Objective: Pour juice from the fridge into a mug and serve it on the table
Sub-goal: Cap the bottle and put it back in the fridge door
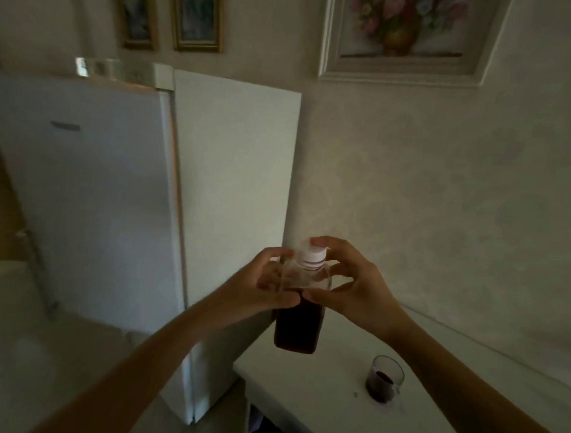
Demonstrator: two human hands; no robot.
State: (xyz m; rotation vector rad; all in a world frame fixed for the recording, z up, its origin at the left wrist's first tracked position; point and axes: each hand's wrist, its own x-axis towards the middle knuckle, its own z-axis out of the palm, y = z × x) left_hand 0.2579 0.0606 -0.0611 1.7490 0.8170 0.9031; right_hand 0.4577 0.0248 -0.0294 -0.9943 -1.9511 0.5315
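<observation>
A clear plastic bottle (298, 327), about half full of dark red juice, hangs upright in the air over the table's left end. My left hand (269, 280) grips the bottle's upper body. My right hand (346, 280) has its fingers curled round the white cap (312, 255) on the bottle's neck. A small glass mug (383, 380) holding dark juice stands on the white table (304, 395), below and to the right of the bottle. The white fridge (84, 193) stands at the left with its door shut.
The fridge's side panel (233, 188) meets the table's left end. Framed pictures (410, 36) hang on the wall above. Glass items (98, 68) stand on top of the fridge. The wall runs close behind the table.
</observation>
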